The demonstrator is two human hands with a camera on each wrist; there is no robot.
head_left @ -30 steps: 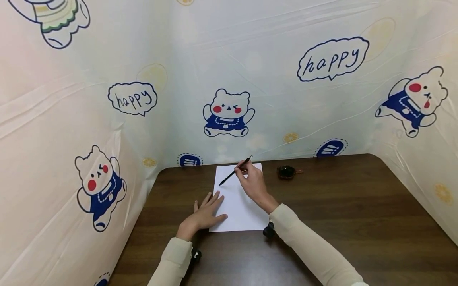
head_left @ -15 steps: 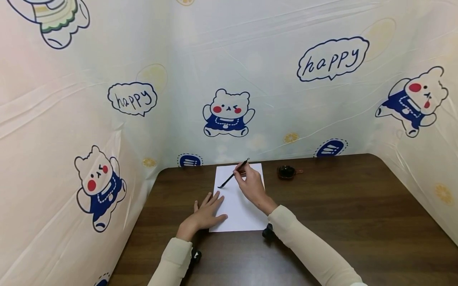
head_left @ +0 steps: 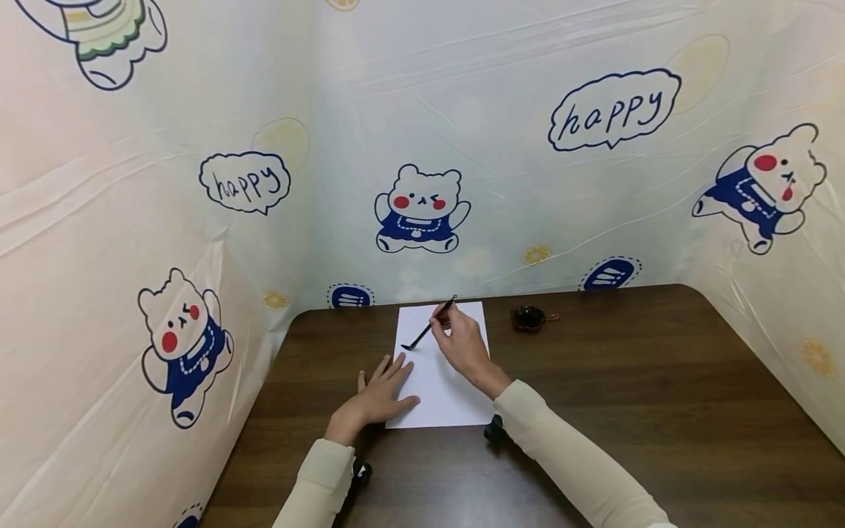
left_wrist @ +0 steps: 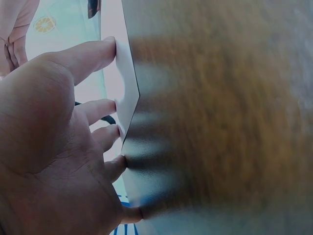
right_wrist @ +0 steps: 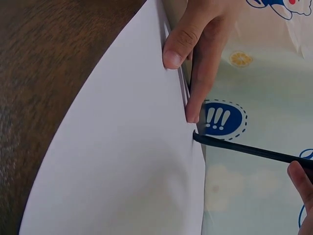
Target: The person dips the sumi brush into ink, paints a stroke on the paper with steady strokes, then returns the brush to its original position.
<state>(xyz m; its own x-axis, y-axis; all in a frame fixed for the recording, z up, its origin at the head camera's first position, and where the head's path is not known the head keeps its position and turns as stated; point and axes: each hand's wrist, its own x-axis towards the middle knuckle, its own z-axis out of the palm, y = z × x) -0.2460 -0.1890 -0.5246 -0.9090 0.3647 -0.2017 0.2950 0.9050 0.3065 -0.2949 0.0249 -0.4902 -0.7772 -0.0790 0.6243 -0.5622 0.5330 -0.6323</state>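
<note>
A white sheet of paper point(head_left: 436, 396) lies on the dark wooden table. My left hand point(head_left: 379, 396) rests spread over its left edge; in the left wrist view the thumb and two fingertips touch the sheet, the others the wood. My right hand point(head_left: 465, 345) pinches a slim black writing brush point(head_left: 428, 331) above the upper part of the sheet. The brush slants, its top leaning away to the right. Its bent dark tip meets the paper just beyond my left fingertips, as the right wrist view also shows with the brush point(right_wrist: 244, 148).
A small dark ink dish point(head_left: 528, 317) with a reddish-brown handle stands right of the paper, near the table's back edge. The wooden table point(head_left: 627, 411) stretches out to both sides. A pale printed curtain point(head_left: 502, 183) hangs round the back and sides.
My right hand has lowered slightly to the left, and the brush tip has gone from straight to bent against the paper, then shifted a little right. My left hand has stayed put.
</note>
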